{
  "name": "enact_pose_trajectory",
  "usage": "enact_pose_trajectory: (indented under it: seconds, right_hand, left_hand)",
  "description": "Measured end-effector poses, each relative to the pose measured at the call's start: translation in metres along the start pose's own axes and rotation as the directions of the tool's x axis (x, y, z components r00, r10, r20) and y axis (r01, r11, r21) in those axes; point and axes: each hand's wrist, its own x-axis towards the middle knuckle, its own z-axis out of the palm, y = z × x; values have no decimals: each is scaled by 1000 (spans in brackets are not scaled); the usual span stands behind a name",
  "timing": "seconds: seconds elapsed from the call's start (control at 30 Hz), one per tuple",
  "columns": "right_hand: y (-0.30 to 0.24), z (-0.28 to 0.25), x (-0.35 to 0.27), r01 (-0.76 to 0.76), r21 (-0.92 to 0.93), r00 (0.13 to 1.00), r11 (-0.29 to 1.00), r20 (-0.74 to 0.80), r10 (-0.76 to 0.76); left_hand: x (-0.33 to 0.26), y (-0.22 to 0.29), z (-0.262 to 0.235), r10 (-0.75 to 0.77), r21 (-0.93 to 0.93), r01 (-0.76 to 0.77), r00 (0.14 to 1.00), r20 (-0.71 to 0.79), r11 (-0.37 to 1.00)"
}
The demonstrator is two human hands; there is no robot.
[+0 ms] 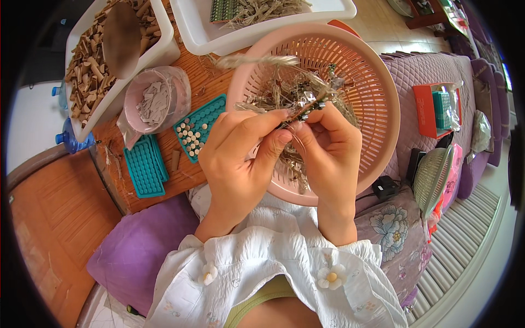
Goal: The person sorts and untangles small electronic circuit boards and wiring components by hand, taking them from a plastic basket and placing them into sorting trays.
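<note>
Above a round pink slotted plastic basket [387, 126], my two hands meet at their fingertips. Thumb and forefinger of my left hand [235, 156] pinch one end of a thin strand with dark and shiny bits [316, 105]. My right hand [332, 156] grips the same strand, its fingers curled and its thumb pressed against it. Fine threads trail below the fingertips. Inside the basket, under my hands, lies a tangled heap of pale, wiry strands [273, 92]. What exactly the strand is made of cannot be made out.
Left on the wooden table [199, 71] are teal peg trays [145, 169], one tray holding small round pieces [191, 139], and a pink tub [131, 104] of pale scraps. Behind stand white bins [169, 52] of brown pieces and bundled strands. A red box [424, 112] sits on the sofa at right.
</note>
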Motion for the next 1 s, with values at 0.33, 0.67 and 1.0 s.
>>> enact_pose_trajectory:
  seconds: [0.33, 0.67, 1.0]
  right_hand:
    - [2, 2, 1, -71, 115, 996, 991, -41, 76]
    - [2, -4, 6, -165, 179, 986, 970, -1, 168]
    - [-3, -15, 8, -264, 232, 964, 936, 57, 258]
  left_hand:
    - [-5, -5, 17, 75, 21, -73, 990, -118, 997]
    - [-4, -10, 25, 182, 177, -165, 979, -88, 970]
    - [-2, -11, 24, -133, -148, 131, 991, -1, 980]
